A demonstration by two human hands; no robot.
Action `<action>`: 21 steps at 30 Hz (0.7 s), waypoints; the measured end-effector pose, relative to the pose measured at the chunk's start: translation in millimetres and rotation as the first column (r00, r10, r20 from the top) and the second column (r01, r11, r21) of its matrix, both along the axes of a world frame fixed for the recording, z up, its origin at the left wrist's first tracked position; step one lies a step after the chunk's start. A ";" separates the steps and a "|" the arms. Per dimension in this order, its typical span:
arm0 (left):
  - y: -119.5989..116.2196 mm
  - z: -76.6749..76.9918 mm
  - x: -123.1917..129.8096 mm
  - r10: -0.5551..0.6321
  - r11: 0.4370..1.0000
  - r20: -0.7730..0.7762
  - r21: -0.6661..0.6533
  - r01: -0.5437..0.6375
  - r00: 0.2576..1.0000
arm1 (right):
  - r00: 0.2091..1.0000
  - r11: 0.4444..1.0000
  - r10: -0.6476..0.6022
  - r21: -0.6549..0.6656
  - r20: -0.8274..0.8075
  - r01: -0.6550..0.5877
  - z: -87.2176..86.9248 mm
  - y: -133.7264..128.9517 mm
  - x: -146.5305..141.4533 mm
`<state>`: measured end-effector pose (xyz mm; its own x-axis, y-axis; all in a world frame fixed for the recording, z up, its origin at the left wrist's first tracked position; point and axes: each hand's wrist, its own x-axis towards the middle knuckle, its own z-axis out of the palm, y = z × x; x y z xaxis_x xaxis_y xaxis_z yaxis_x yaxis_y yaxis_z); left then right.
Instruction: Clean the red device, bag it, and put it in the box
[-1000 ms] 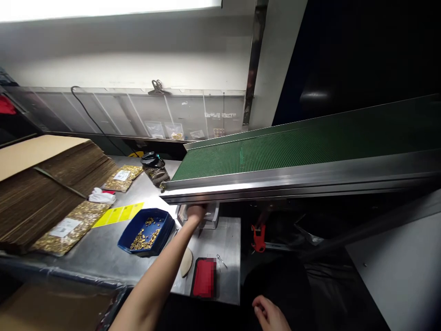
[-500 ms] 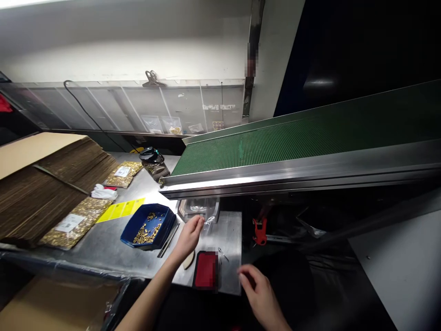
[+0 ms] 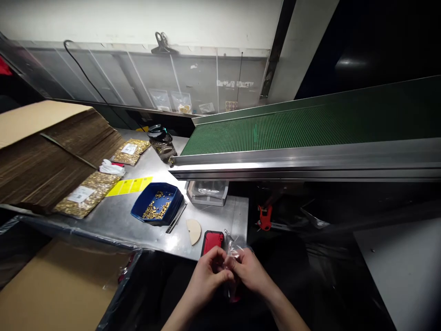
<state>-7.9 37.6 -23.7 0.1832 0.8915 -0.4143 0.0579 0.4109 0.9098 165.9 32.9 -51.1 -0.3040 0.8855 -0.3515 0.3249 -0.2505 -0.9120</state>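
Head view. Left hand (image 3: 208, 272) and right hand (image 3: 251, 271): fingers closed together on a small clear plastic bag (image 3: 233, 253), pinched between both just off the near edge of the desk (image 3: 113, 220). Just beyond the hands: red case (image 3: 212, 241), pale half-disc (image 3: 193, 230). Farther left: blue tray (image 3: 156, 208) of small gold parts. Handling note: likely best to rub the bag's mouth open with the fingertips, gently, keeping it upright.

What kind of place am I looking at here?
Probably a factory packing station: a green conveyor belt runs beside a steel table with a blue tray of small gold parts, bagged parts and flat cardboard.
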 end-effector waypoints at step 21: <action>-29.3 -22.4 -33.4 -0.228 0.936 -0.454 0.141 0.323 0.861 | 0.910 0.996 -0.077 0.077 0.408 0.050 18.2 -1.0 -14.1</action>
<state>-41.3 8.3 -46.1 0.2827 0.9036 -0.3219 0.5396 0.1276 0.8322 151.8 32.0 -32.8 -0.0871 0.9225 -0.3761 0.6590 -0.2297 -0.7162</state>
